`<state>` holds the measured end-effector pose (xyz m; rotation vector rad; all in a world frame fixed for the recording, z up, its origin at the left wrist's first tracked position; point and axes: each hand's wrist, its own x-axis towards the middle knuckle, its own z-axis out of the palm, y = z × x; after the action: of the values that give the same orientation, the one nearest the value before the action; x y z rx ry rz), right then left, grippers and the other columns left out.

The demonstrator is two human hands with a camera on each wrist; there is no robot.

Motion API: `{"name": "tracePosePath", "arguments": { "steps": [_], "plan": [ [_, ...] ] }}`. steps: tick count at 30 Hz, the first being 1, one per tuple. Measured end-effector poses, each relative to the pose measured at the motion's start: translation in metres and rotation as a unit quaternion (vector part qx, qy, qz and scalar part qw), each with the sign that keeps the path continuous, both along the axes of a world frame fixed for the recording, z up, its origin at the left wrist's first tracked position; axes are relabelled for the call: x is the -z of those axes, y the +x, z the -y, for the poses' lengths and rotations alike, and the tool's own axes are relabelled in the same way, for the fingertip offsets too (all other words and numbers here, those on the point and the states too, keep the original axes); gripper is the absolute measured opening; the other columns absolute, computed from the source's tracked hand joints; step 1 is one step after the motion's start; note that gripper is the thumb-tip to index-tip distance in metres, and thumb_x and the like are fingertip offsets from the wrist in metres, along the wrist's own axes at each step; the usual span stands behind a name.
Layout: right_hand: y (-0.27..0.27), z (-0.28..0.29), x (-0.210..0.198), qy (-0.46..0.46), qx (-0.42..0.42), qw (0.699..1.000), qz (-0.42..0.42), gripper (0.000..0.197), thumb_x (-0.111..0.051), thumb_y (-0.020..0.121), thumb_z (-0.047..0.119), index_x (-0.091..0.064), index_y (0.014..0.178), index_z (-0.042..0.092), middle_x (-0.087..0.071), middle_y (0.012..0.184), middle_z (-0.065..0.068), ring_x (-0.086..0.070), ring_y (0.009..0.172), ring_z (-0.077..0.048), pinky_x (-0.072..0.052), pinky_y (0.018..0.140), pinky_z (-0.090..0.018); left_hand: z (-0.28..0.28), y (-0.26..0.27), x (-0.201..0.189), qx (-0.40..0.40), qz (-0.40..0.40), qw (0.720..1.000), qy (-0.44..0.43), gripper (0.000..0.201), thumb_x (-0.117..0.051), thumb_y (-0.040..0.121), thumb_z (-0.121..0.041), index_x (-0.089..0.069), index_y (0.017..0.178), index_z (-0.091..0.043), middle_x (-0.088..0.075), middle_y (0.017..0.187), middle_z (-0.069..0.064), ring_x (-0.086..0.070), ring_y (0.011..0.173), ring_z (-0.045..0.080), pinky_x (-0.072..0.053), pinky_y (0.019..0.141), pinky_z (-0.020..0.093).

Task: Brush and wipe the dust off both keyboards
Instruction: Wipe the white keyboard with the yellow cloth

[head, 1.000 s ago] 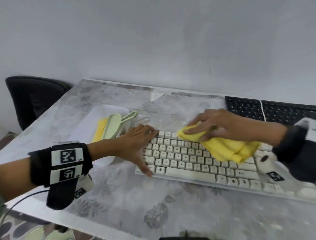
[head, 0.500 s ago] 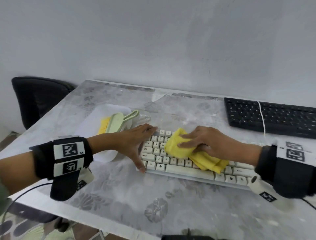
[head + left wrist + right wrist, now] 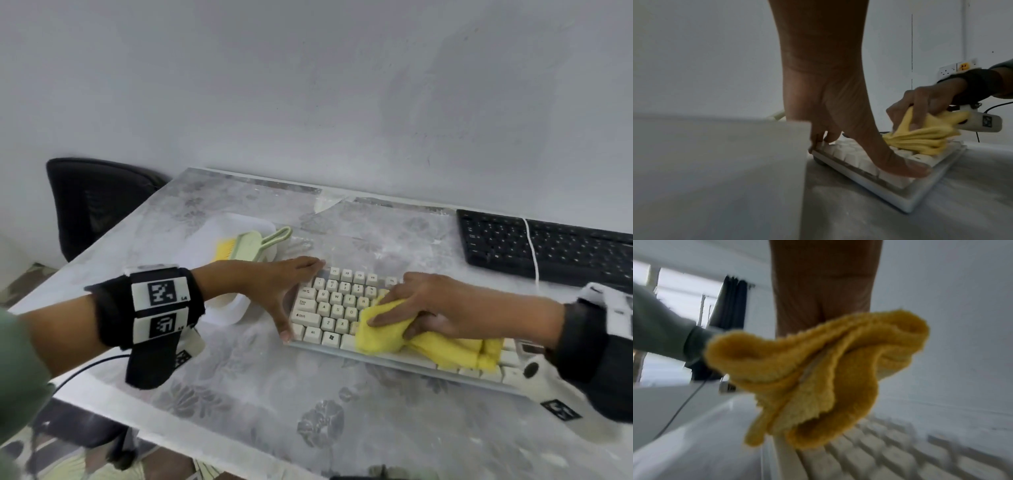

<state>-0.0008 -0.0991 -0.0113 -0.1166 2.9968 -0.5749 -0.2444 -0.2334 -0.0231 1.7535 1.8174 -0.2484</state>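
We steady the cream plastic keyboard [image 3: 342, 308] on the grey floral-patterned bench [image 3: 257, 404], our left hand [image 3: 277, 287] spread flat-fingered against its nine o'clock end, while our right hand [image 3: 442, 308] grips a bunched yellow fleece cloth [image 3: 442, 346] pressed on the keys; the black keyboard [image 3: 548, 246] lies at two o'clock

Brush [image 3: 246, 245] in tray [image 3: 236, 308], left of keyboard [image 3: 329, 308]
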Motion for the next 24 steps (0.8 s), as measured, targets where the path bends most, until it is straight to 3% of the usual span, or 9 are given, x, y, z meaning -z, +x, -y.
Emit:
{"name": "tracePosePath", "arguments": {
  "steps": [4,7,9,13,16,18,20,22,24],
  "plan": [
    [-0.023,-0.001,0.006,0.048,0.043,0.992,-0.105,0.046,-0.053,0.083,0.034,-0.058,0.126,0.017,-0.062,0.121,-0.009,-0.046,0.081,-0.015,-0.036,0.074,-0.020,-0.008,-0.006,-0.005,-0.002,0.011,1.000,-0.009,0.096,-0.064,0.088,-0.034,0.003,0.152,-0.006,0.003,0.160,0.004,-0.001,0.147,0.014,-0.003,0.109,0.014],
    [-0.026,0.006,0.023,0.108,0.034,0.991,-0.076,0.045,-0.061,0.075,0.026,-0.062,0.119,0.014,-0.068,0.110,-0.010,-0.041,0.069,-0.015,-0.037,0.061,-0.022,-0.010,-0.008,-0.005,0.001,0.008,1.000,-0.021,0.090,-0.057,0.094,-0.032,0.008,0.151,-0.008,0.012,0.159,0.002,0.002,0.147,0.014,-0.002,0.106,0.010],
    [-0.017,0.013,0.014,0.122,-0.001,0.991,-0.049,0.041,-0.063,0.069,0.023,-0.068,0.110,0.017,-0.070,0.104,-0.006,-0.043,0.068,-0.011,-0.038,0.057,-0.017,-0.009,-0.007,-0.002,0.007,-0.002,1.000,-0.016,0.092,-0.059,0.092,-0.031,0.008,0.151,-0.009,0.012,0.159,0.002,0.003,0.146,0.014,-0.002,0.100,0.006],
    [-0.006,0.023,0.001,0.073,-0.076,0.993,0.048,0.047,-0.050,0.078,0.021,-0.060,0.123,0.027,-0.058,0.129,0.003,-0.047,0.090,-0.017,-0.041,0.076,-0.021,-0.011,-0.007,0.000,0.018,-0.021,1.000,-0.006,0.087,-0.059,0.092,-0.032,0.002,0.152,-0.010,0.007,0.160,0.005,-0.001,0.147,0.017,-0.006,0.110,0.018],
    [-0.021,0.030,0.011,0.107,-0.078,0.991,-0.029,0.047,-0.060,0.071,0.019,-0.063,0.118,0.029,-0.066,0.117,0.002,-0.053,0.075,-0.017,-0.051,0.059,-0.027,-0.013,-0.007,-0.001,0.013,-0.029,0.999,-0.013,0.076,-0.048,0.098,-0.032,0.002,0.152,-0.013,0.007,0.160,0.004,-0.003,0.147,0.017,-0.007,0.111,0.022],
    [-0.029,0.037,0.018,0.116,-0.056,0.991,-0.042,0.043,-0.061,0.071,0.021,-0.065,0.114,0.028,-0.068,0.112,-0.001,-0.055,0.070,-0.018,-0.054,0.053,-0.031,-0.015,-0.008,-0.001,-0.002,-0.028,1.000,-0.004,0.061,-0.040,0.102,-0.026,-0.007,0.152,-0.014,-0.005,0.161,0.005,-0.012,0.147,0.020,-0.011,0.111,0.024],
    [-0.030,0.042,0.012,0.092,-0.090,0.991,-0.018,0.042,-0.058,0.076,0.021,-0.064,0.117,0.026,-0.066,0.117,0.000,-0.055,0.078,-0.022,-0.055,0.064,-0.036,-0.016,-0.008,-0.006,-0.036,-0.015,0.999,0.018,0.050,-0.037,0.103,-0.027,-0.024,0.151,-0.017,-0.030,0.155,0.007,-0.030,0.141,0.023,-0.022,0.111,0.028],
    [-0.028,0.035,-0.003,0.032,-0.103,0.993,0.052,0.043,-0.053,0.079,0.021,-0.062,0.121,0.026,-0.060,0.125,0.007,-0.050,0.091,-0.020,-0.044,0.087,-0.024,-0.019,-0.009,-0.011,-0.038,-0.002,0.999,0.025,0.049,-0.033,0.103,-0.035,-0.032,0.148,-0.017,-0.039,0.150,0.005,-0.036,0.137,0.023,-0.025,0.111,0.030],
    [-0.031,0.026,-0.010,0.016,-0.079,0.996,0.037,0.043,-0.057,0.077,0.020,-0.064,0.119,0.025,-0.061,0.122,0.010,-0.049,0.085,-0.015,-0.037,0.079,-0.011,-0.022,-0.009,-0.014,-0.034,0.008,0.999,0.018,0.051,-0.031,0.102,-0.041,-0.037,0.147,-0.017,-0.040,0.150,0.001,-0.035,0.137,0.020,-0.024,0.111,0.029]
  ]
}}
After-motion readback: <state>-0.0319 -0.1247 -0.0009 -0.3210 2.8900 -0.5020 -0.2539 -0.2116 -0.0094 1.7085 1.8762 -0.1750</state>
